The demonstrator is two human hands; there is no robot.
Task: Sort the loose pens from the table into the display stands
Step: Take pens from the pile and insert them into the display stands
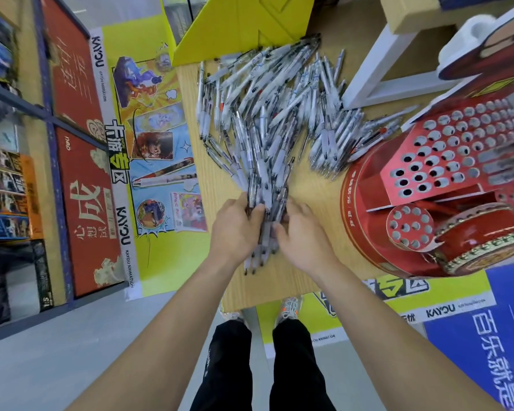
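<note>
Loose pens (273, 114): big heap fanned over the table (220, 179), from far edge to middle. The near end narrows into a bundle (264, 203), tips pointing toward the person.

Risks, my read:
- The bundle is thick and its pens aren't aligned, so a lift as-is could shed some from the underside.
- A few tips stick out below the hands, toward the table's near edge. A slip there likely puts them on the floor.
- Bundle pens interleave with the heap, so a pull could drag neighbours along.
- Stand holes look like 1 pen each, so a full fistful means awkward 1-handed feeding.

The bundle sits between the 2 grips. Left grip (238, 229) is on its left flank, fingers curled over the pens. Right grip (303, 232) is on the right flank, fingers curled in against them. Both are closed on the bundle, neither flat.

Display stand (451, 152): red, tiered, right of the heap. The holes facing the camera look mostly empty. The heap's right fringe reaches its base. The small round holder (410, 226) in front also looks empty.
</note>
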